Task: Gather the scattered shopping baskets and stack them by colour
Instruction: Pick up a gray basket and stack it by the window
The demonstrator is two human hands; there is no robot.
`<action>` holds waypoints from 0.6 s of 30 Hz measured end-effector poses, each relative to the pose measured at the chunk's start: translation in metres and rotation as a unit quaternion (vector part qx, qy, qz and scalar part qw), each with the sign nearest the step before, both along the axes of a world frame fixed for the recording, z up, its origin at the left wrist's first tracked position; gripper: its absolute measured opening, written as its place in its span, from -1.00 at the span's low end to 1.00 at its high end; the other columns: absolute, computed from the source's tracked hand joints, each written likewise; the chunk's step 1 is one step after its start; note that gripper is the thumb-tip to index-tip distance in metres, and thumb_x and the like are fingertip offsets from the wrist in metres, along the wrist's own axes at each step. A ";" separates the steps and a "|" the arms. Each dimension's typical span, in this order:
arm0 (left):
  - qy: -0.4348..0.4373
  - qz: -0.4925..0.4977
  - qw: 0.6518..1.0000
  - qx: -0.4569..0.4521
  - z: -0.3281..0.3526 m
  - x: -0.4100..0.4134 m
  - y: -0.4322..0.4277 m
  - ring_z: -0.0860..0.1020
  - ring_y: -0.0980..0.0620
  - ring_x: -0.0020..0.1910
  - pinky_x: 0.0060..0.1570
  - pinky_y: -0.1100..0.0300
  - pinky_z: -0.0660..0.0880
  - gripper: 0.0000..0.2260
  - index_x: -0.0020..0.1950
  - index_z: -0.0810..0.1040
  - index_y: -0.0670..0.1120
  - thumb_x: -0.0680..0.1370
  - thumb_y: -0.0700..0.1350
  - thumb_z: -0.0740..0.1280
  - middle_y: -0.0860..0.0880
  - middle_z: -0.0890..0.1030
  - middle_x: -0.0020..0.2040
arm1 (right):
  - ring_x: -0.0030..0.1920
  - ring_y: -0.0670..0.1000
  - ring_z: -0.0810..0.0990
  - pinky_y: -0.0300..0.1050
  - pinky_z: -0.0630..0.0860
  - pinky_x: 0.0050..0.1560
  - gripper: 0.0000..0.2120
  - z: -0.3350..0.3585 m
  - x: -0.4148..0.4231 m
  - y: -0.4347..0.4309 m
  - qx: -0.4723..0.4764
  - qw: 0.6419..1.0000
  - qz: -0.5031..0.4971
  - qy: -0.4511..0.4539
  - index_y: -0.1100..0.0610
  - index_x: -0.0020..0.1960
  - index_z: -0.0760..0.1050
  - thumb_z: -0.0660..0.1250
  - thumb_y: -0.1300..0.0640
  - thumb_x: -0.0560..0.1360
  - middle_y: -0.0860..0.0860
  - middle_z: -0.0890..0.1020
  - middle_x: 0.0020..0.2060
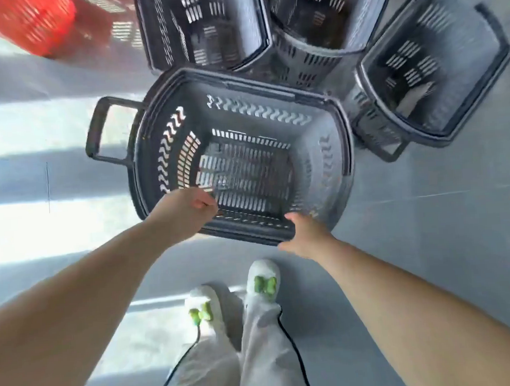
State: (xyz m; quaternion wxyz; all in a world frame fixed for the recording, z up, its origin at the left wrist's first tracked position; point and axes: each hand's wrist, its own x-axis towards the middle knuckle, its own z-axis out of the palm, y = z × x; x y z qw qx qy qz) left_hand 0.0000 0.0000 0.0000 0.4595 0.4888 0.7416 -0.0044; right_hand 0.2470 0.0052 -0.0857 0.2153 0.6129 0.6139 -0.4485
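Note:
A large grey basket (239, 152) sits tilted in front of me, its black handle (98, 133) folded out to the left. My left hand (183, 213) grips its near rim with curled fingers. My right hand (305, 234) holds the same rim further right, thumb on the inside, fingers at the outer edge. Three more grey baskets lie beyond it: one at the top centre (204, 25), one next to that (327, 21), one at the right (437, 71). A red basket (28, 24) is at the top left, blurred.
The floor is grey tile with bright sunlit bands on the left (41, 229). My feet in white slippers with green bows (262, 279) stand just behind the held basket. A thin black cable (180, 364) hangs along my legs.

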 end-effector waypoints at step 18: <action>-0.144 0.409 0.882 -0.186 -0.111 -0.022 -0.105 0.59 -0.13 -0.02 0.12 0.00 0.55 -0.71 0.09 0.48 -0.12 0.61 0.09 0.20 -0.09 0.60 -0.04 | 0.14 0.17 0.55 -0.01 0.47 0.05 -0.61 -0.040 -0.142 -0.092 0.083 0.982 0.167 -0.019 0.17 0.20 0.35 0.35 0.05 0.46 0.13 0.61 0.11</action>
